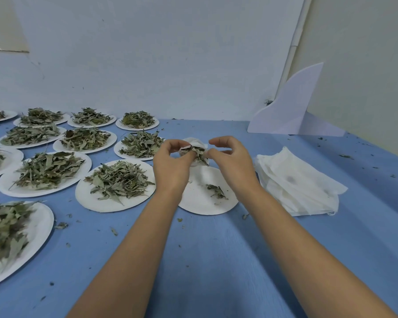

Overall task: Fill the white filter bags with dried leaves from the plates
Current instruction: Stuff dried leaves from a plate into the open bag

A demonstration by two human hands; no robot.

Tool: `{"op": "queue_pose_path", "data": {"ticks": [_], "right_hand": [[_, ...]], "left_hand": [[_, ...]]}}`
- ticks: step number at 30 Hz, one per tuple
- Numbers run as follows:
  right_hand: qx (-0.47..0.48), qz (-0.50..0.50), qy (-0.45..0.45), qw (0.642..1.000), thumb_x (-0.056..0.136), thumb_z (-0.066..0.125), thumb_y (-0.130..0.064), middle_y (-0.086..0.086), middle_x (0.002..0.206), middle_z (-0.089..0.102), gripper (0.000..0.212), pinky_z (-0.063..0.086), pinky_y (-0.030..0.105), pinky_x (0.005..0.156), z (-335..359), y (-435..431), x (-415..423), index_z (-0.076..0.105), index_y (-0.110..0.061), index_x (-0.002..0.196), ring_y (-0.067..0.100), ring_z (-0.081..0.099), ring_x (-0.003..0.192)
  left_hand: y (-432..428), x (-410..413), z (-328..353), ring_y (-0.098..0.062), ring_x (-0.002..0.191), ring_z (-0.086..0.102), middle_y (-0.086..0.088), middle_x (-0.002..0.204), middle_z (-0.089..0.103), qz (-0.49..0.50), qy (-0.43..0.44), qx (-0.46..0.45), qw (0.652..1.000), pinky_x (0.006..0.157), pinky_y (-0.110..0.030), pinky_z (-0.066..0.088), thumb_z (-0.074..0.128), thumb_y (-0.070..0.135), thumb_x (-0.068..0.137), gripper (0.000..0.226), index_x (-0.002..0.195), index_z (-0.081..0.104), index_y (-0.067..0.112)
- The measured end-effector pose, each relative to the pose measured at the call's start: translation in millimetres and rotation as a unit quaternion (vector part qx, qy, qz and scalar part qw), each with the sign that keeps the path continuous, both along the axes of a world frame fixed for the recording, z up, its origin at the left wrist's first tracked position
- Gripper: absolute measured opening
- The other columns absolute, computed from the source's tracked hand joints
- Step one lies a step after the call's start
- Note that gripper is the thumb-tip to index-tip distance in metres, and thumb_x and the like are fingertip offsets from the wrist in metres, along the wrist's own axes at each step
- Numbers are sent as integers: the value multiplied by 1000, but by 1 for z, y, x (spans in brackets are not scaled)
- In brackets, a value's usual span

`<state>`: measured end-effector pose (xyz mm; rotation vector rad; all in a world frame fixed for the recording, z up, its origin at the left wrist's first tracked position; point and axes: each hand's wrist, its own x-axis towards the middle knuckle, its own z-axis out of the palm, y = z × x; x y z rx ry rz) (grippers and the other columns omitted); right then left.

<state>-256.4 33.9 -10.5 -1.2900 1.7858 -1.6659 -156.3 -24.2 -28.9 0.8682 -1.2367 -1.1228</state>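
A white filter bag stuffed with dried leaves is held up between both hands over a nearly bare white plate. My left hand pinches the bag's left edge with curled fingers. My right hand pinches its right edge. A small clump of leaves lies on that plate. A stack of flat white filter bags rests on the blue table to the right of my right hand.
Several white plates heaped with dried leaves cover the left half of the blue table, the nearest full one just left of my left wrist. A white angled stand sits at the back right. Leaf crumbs are scattered about.
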Motion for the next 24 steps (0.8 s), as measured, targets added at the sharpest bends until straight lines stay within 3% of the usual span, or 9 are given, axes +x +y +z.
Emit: {"op": "queue_pose_path", "data": {"ticks": [3,7,10,13,17,20,22,24], "right_hand": [[24,48,-56,997,85,65,-14,-5,104,64,22,53,25,81,-3,0,1,67,-23,105,12,63,96],[-12,38,-72,997,84,66,-6,-2,85,68,16,54,17,71,-6,1,1,72,-16,95,11,66,80],[-13,5,-74,997,82,69,-5,-2,79,68,11,57,23,75,-8,0,-3,73,-12,90,17,67,83],[-4,-43,-29,999,80,74,-15,-2,78,70,3,56,30,79,-9,1,-6,72,-16,82,17,68,83],[-21,-96,22,995,79,73,-17,-11,67,66,5,49,12,62,-9,1,-11,69,-18,78,-2,61,63],[-28,-105,46,993,79,72,-15,-12,66,64,4,42,5,55,-9,1,-10,69,-16,78,-8,57,58],[-31,-93,73,993,78,71,-11,-10,68,64,7,43,7,57,-9,2,-6,67,-17,77,-5,57,61],[-24,-75,130,988,78,68,-7,-5,72,65,10,47,18,64,-9,2,-3,65,-17,76,3,58,66]], "left_hand": [[0,-1,1,-3,73,59,9,86,60,-13,23,25,999,72,-28,51,72,1,78,24,80,59,21],[1,-2,-1,-19,84,56,6,85,61,-37,18,20,999,78,-34,49,72,1,77,22,78,60,19],[2,-1,-2,-9,67,62,16,72,64,-67,-5,10,998,68,-24,54,75,4,77,19,77,63,18],[6,0,-1,-2,59,65,12,68,67,-114,2,19,993,60,-15,52,76,1,75,16,79,67,14],[7,-2,1,-11,73,69,4,83,71,-169,11,46,984,73,-20,55,71,1,79,14,87,70,13],[9,-4,2,-9,67,66,-2,86,67,-160,21,52,985,69,-20,55,73,8,80,7,85,68,10],[8,-4,1,-5,58,64,1,84,65,-132,4,40,990,63,-17,54,76,9,78,12,81,65,11],[8,-2,0,-2,51,61,1,82,62,-126,7,52,991,57,-14,52,76,4,76,16,77,62,12]]}}
